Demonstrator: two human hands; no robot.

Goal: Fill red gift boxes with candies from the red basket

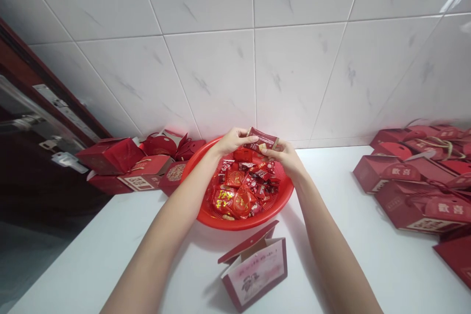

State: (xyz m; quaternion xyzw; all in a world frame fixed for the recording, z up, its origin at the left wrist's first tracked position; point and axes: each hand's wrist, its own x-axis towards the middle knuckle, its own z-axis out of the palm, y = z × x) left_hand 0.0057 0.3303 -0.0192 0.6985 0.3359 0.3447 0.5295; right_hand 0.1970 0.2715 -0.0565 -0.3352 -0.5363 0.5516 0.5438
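Observation:
A small dark red packet (263, 138) is held above the far side of a red plastic basket (235, 224). My left hand (235, 140) grips the packet's left end, its fingers closed. At the right end, my right hand (284, 157) pinches it between thumb and fingers. Red wrapped sweets (235, 191), some with gold lettering, lie in the basket beneath both hands. Nearer to me, between my forearms, an open paper gift box (257, 270) stands on the white table, its pale printed side facing me and its flap raised.
Red gift boxes (142, 171) are piled at the left, against the wall. More red boxes (415, 196) with handles stand in a stack at the right. Behind the white table (338, 235) rises a tiled wall (290, 73). A dark door (37, 157) is at the left.

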